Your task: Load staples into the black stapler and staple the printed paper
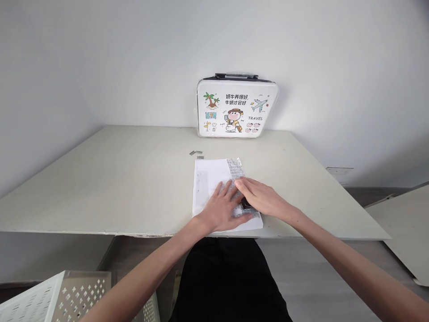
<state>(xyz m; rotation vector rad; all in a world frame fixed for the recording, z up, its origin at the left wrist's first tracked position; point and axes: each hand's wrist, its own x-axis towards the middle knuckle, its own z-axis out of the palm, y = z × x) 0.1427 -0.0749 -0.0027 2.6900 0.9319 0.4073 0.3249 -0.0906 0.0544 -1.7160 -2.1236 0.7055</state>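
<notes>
A white sheet or stack of paper [209, 172] lies near the table's front edge, with a grey grid-patterned strip [236, 167] along its right side. My left hand [223, 208] rests flat on the paper, fingers spread and the fingertips reaching the strip. Over the strip, my right hand [259, 194] is curled around a small black object [246, 204], mostly hidden by the fingers, so its kind cannot be made out. The two hands sit close together. Just beyond the paper's far edge are several small grey flat pieces [197, 153].
A white case [237, 109] with cartoon travel prints and a dark handle stands upright against the wall at the table's back. The pale table [117, 188] ends just in front of the paper. Below left is a white perforated basket [63, 295]; a pale panel [402, 223] stands at right.
</notes>
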